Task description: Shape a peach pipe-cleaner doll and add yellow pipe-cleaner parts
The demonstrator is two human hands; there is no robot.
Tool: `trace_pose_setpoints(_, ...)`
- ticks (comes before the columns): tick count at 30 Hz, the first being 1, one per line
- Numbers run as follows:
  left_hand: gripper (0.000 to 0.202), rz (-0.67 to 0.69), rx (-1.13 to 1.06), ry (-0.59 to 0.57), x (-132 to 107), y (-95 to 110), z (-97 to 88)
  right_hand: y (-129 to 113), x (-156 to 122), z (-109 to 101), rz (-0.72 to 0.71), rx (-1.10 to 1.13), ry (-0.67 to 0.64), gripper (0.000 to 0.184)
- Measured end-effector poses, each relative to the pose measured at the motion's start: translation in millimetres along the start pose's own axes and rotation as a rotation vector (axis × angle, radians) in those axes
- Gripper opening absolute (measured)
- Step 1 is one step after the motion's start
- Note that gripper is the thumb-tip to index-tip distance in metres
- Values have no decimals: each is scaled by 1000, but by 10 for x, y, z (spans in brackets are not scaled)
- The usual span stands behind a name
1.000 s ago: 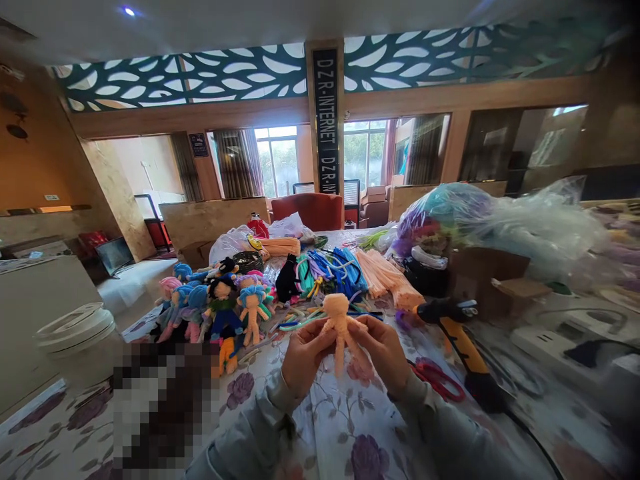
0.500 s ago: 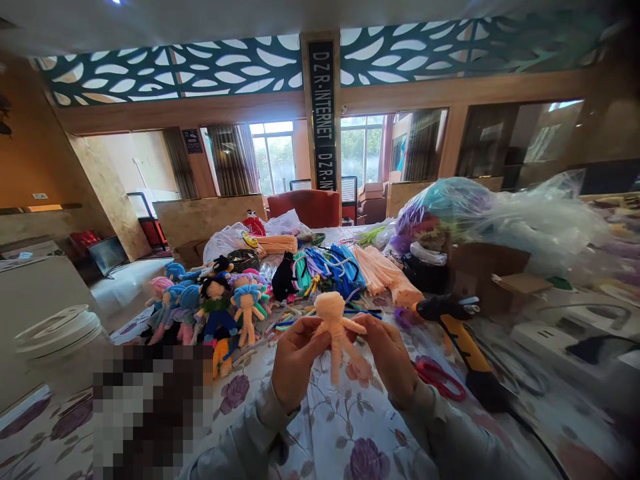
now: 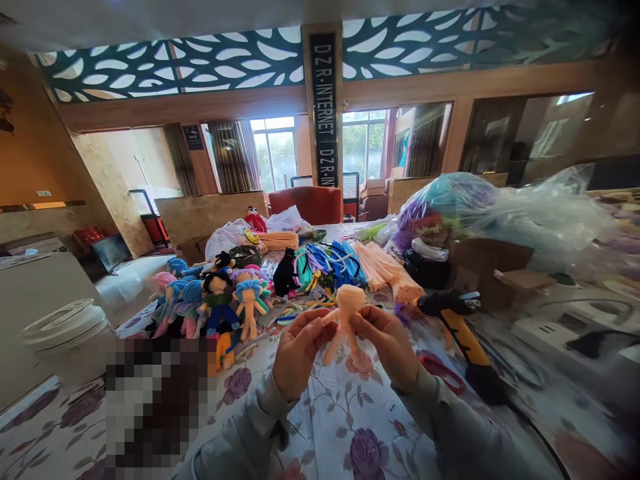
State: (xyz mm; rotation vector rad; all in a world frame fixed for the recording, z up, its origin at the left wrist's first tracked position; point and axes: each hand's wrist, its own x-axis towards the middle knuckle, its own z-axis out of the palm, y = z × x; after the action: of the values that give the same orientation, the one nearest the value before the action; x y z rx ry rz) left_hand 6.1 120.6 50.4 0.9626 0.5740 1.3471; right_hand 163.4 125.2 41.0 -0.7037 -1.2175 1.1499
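The left hand (image 3: pixel 299 350) pinches one arm of the peach doll (image 3: pixel 351 298) between thumb and fingers; the right hand (image 3: pixel 393 343) is closed on its other side. The doll is upright between them, above the floral cloth (image 3: pixel 345 417). Beyond, a black sign (image 3: pixel 324 110) reads "DZR-INTERNET" downward in pale capitals, then repeats as "DZR-IN" before running out of sight. A smaller sign (image 3: pixel 193 137) to its left has print too small to read. Red scissors (image 3: pixel 447 375) and a yellow-and-black tool (image 3: pixel 465 337) lie near the right hand
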Motion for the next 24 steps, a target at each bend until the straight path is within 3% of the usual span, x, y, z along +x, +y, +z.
trace_pose_setpoints(4, 19, -31, 5, 4, 54, -65, -55, 23, 6, -18, 39, 44, -10, 27)
trace_pose_setpoints(13, 19, -213, -59, -113, 47, -84, -89, 88, 14, 0, 63, 97, -16, 28)
trace_pose_setpoints(17, 19, -226, -88, -160, 30, -89, -87, 71, 2, 20, 103, 144, -59, 30)
trace_pose_setpoints(24, 25, -271, -131, -173, 14, -77, -70, -3, -34, 42, 108, 114, -11, 26)
